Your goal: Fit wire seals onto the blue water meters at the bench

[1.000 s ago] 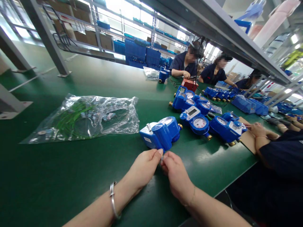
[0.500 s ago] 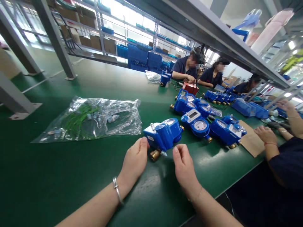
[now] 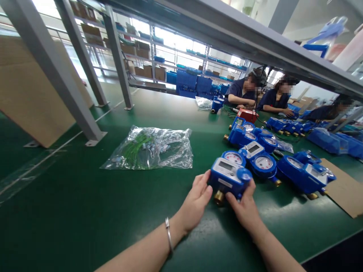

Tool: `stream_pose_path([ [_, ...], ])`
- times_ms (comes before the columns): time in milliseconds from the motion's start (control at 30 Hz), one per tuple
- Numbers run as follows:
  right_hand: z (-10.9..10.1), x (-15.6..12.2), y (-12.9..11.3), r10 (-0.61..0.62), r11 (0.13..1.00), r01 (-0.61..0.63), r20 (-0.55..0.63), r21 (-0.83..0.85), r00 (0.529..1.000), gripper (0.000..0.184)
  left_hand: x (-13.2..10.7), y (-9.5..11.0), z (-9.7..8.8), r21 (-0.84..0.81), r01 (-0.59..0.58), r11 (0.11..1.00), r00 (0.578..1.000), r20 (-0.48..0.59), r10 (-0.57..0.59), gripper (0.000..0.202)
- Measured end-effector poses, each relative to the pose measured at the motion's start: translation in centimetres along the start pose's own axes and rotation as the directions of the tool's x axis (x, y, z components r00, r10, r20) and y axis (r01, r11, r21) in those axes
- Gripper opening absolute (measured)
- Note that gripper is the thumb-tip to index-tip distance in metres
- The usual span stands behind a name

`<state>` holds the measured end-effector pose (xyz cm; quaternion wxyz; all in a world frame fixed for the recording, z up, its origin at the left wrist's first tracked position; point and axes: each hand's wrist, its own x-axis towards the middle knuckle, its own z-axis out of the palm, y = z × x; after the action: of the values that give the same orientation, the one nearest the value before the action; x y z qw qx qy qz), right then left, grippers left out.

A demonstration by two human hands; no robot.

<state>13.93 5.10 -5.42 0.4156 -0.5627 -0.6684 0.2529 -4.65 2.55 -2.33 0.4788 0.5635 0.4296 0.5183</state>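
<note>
A blue water meter (image 3: 229,176) with a grey display and a brass fitting stands upright on the green table (image 3: 85,211). My left hand (image 3: 195,202) grips its left side, fingers curled against the housing. My right hand (image 3: 244,207) holds its right side, thumb and fingers round the blue cap. Both hands rest low on the table, close to me.
Several more blue meters (image 3: 263,160) lie to the right and behind. A clear plastic bag of green wires (image 3: 151,149) lies to the left. A cardboard sheet (image 3: 344,190) sits far right. Seated people (image 3: 241,92) work at the far end. Grey steel posts (image 3: 53,75) stand at left.
Earlier both hands pinched a small part in front of the meter, then moved apart. Now they grip the meter, which has turned display-up; the view has swung left.
</note>
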Motion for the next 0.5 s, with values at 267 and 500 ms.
stream_pose_path([
  [267, -2.8, 1.4, 3.3, 0.027, 0.99, -0.038, 0.089, 0.134, 0.996, 0.073, 1.3, 1.5, -2.3, 0.535, -0.132, 0.835, 0.977, -0.074, 0.202, 0.027],
  [500, -2.7, 0.7, 3.8, 0.097, 0.986, -0.101, 0.032, 0.133, 0.995, 0.08, 6.7, 6.0, -17.9, 0.619, 0.364, 0.697, 0.712, -0.667, 0.221, 0.035],
])
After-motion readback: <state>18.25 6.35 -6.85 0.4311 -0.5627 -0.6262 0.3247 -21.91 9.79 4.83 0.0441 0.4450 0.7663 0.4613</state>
